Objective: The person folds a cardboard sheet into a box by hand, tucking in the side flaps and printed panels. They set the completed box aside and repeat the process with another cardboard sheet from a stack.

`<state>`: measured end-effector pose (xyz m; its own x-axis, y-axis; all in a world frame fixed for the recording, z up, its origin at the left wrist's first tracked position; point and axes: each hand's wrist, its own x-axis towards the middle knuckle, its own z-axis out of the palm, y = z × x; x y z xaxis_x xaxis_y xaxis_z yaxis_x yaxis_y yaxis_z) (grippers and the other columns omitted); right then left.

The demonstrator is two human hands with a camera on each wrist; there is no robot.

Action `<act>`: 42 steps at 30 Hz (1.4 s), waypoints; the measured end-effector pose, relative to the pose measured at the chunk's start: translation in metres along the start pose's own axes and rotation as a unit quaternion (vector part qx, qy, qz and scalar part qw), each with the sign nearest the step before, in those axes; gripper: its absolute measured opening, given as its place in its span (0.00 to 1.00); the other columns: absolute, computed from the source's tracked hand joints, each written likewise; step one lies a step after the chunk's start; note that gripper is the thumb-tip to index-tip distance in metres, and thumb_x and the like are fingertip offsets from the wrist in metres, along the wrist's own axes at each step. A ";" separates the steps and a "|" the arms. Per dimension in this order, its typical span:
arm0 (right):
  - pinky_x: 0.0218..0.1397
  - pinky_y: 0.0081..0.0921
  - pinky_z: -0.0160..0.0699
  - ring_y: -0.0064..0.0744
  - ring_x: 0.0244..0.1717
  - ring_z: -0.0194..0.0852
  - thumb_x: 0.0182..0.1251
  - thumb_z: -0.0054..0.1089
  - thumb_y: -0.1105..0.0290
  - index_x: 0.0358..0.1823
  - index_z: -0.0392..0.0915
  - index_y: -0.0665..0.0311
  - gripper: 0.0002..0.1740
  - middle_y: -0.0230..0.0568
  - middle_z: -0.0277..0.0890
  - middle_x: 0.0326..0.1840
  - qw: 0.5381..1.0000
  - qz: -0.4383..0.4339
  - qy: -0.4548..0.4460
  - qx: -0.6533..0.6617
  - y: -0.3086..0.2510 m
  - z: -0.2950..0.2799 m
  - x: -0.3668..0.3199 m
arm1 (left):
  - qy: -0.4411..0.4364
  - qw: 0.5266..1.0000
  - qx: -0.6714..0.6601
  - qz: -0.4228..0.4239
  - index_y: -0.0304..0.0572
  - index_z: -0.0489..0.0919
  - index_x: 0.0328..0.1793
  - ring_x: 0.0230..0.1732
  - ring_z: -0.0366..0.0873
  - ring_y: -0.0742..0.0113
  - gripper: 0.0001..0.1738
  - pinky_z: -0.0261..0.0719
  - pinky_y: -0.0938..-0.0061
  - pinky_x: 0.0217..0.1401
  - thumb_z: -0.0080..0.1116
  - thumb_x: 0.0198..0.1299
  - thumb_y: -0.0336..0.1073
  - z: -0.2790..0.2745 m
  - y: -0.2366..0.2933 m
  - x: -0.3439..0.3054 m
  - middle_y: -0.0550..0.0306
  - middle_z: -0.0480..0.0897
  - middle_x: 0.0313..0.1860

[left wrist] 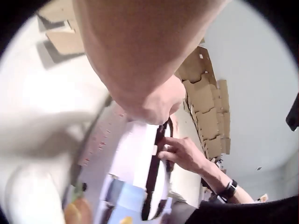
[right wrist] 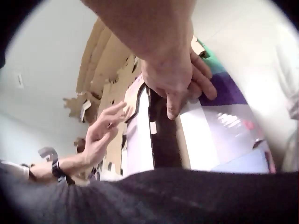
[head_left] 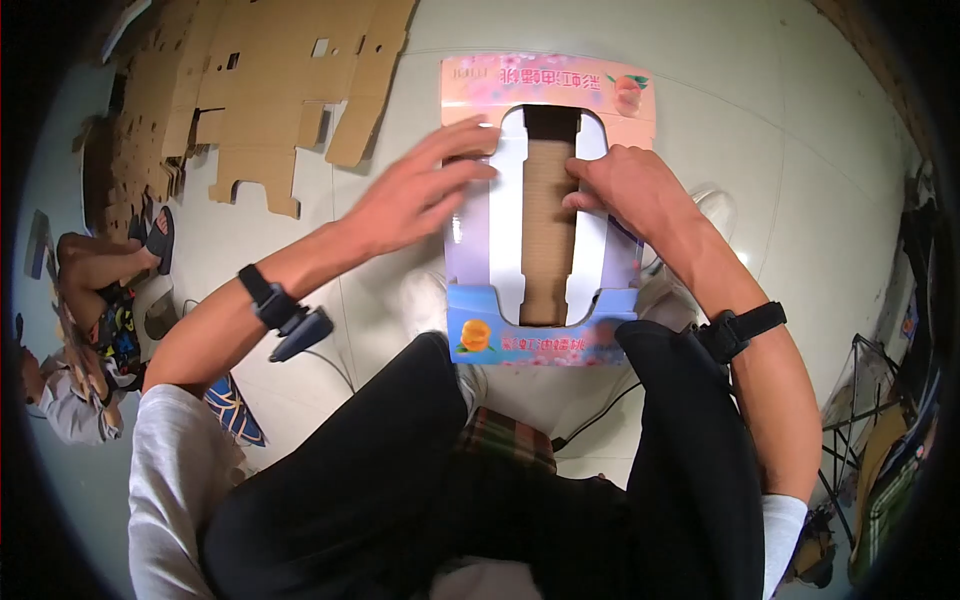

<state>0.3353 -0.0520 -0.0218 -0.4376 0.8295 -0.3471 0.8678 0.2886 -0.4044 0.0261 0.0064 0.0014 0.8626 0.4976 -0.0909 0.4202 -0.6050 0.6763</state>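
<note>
A printed cardboard fruit box [head_left: 468,230], pink at the far end and blue at the near end, stands on the floor between the feet. Its long top opening between two white flaps [head_left: 508,235] shows bare brown cardboard inside. My right hand [head_left: 630,190] grips the right flap, its thumb at the opening's edge and other fingers over the purple outer side [right wrist: 229,91]. My left hand [head_left: 425,190] hovers at the left side, fingers loosely extended and spread, fingertips right by the left white flap. In the right wrist view the left hand [right wrist: 103,133] holds nothing.
Flattened brown cardboard sheets [head_left: 270,90] lie at the far left. Another person [head_left: 90,300] sits at the left edge. A plaid item [head_left: 510,438] is below my knees, beside a black cable [head_left: 600,412]. A folding frame with fabric [head_left: 880,430] stands at right.
</note>
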 end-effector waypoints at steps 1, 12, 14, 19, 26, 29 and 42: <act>0.48 0.50 0.88 0.58 0.43 0.90 0.72 0.68 0.51 0.47 0.85 0.58 0.18 0.54 0.88 0.35 1.000 0.013 0.014 -0.009 0.006 0.000 -0.004 | 0.027 0.997 0.065 0.017 0.45 0.83 0.65 0.87 0.62 0.46 0.24 0.68 0.52 0.86 0.56 0.65 0.17 -0.010 -0.005 -0.008 0.50 0.72 0.82; 0.38 0.50 0.88 0.55 0.28 0.90 0.88 0.46 0.52 0.89 0.57 0.50 0.33 0.63 0.87 0.33 0.891 0.434 0.131 -0.004 0.259 0.023 -0.184 | 0.165 0.795 -0.189 -0.552 0.43 0.77 0.74 0.60 0.81 0.61 0.26 0.80 0.67 0.62 0.62 0.78 0.48 -0.051 -0.178 -0.092 0.53 0.79 0.70; 0.36 0.49 0.86 0.58 0.25 0.87 0.89 0.47 0.52 0.90 0.53 0.51 0.36 0.63 0.86 0.30 0.878 0.453 0.154 0.013 0.248 0.027 -0.216 | 0.251 0.749 -0.282 -0.544 0.40 0.79 0.71 0.51 0.82 0.66 0.24 0.82 0.70 0.53 0.62 0.79 0.47 -0.050 -0.190 -0.090 0.55 0.82 0.64; 0.72 0.49 0.77 0.66 0.74 0.72 0.81 0.60 0.62 0.86 0.59 0.65 0.38 0.68 0.73 0.72 0.855 0.375 0.338 -0.118 0.204 0.071 -0.208 | 0.294 0.694 -0.381 -0.535 0.44 0.84 0.57 0.35 0.77 0.74 0.14 0.76 0.79 0.35 0.64 0.79 0.46 -0.064 -0.229 -0.082 0.65 0.83 0.42; 0.80 0.47 0.73 0.64 0.76 0.71 0.76 0.63 0.64 0.77 0.73 0.68 0.31 0.62 0.69 0.78 0.878 0.412 0.239 -0.044 0.165 0.079 -0.166 | 0.134 0.703 -0.459 -0.527 0.51 0.81 0.44 0.24 0.55 0.83 0.17 0.51 0.81 0.21 0.67 0.77 0.53 -0.058 -0.123 -0.022 0.75 0.66 0.29; 0.79 0.47 0.74 0.62 0.75 0.73 0.76 0.64 0.63 0.75 0.75 0.68 0.29 0.61 0.70 0.77 0.894 0.395 0.205 0.056 0.158 0.071 -0.152 | 0.082 0.721 -0.483 -0.491 0.54 0.76 0.41 0.24 0.51 0.82 0.19 0.48 0.80 0.23 0.68 0.76 0.55 -0.041 -0.062 0.004 0.75 0.59 0.28; 0.50 0.37 0.90 0.45 0.43 0.89 0.66 0.77 0.78 0.78 0.62 0.66 0.43 0.50 0.85 0.46 0.883 0.070 0.420 0.197 0.038 0.044 -0.105 | -0.196 0.833 -0.460 -0.237 0.25 0.84 0.56 0.30 0.88 0.66 0.42 0.85 0.75 0.37 0.33 0.88 0.62 -0.020 0.118 0.089 0.47 0.92 0.32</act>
<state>0.4038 -0.1494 -0.0383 0.1395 0.9539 0.2656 0.6788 0.1032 -0.7270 0.1464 -0.0082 0.0882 0.7633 0.1943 -0.6162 0.5010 0.4243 0.7543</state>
